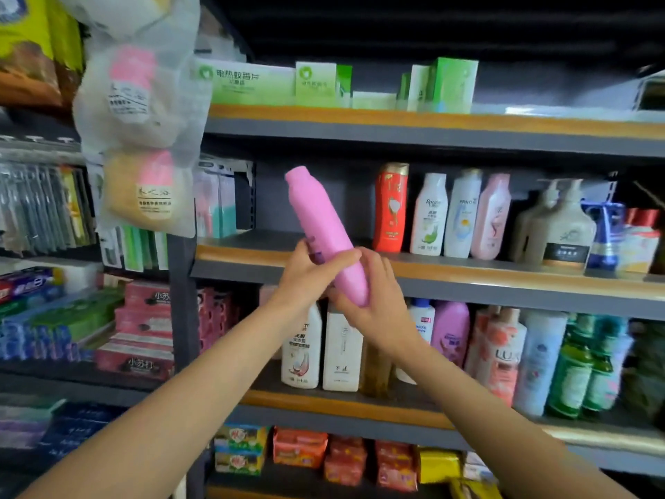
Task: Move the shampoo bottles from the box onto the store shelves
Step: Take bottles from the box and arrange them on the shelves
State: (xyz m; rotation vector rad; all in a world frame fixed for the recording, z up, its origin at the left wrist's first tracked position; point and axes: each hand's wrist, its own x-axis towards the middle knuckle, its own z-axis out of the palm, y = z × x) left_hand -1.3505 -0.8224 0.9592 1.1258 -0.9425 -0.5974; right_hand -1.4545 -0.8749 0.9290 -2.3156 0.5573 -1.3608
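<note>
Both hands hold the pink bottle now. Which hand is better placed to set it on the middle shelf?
Probably the left hand: it grips the pink bottle mid-body, nearest the shelf's bare left part. The right hand only holds the base.

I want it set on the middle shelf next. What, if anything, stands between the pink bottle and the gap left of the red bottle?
Nothing visible. Both hands hold the pink bottle tilted before the middle shelf, whose stretch left of the red bottle is bare.
</note>
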